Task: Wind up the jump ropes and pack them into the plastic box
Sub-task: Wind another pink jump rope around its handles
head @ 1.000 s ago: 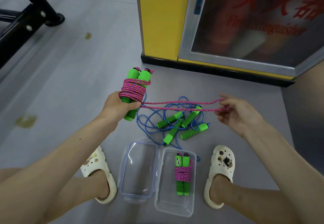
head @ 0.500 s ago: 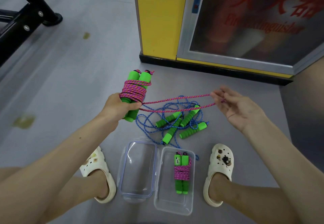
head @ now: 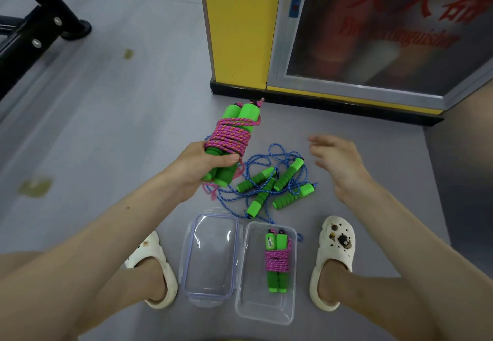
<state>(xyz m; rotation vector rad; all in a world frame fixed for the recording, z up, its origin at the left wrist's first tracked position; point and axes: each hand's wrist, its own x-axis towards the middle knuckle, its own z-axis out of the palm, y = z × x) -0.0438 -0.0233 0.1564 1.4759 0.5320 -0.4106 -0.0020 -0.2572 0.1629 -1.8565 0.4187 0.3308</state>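
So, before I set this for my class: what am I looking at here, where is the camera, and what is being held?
No machine here: the grips are a person's two bare hands, filmed by one camera worn on the head, looking down past the arms and feet. The left grip holds a pink jump rope wound round its green handles, with a short tail hanging loose. The right grip is open and holds nothing. On the grey floor lie tangled blue ropes with green handles, a clear plastic box with one wound pink rope inside, and a clear lid beside it.
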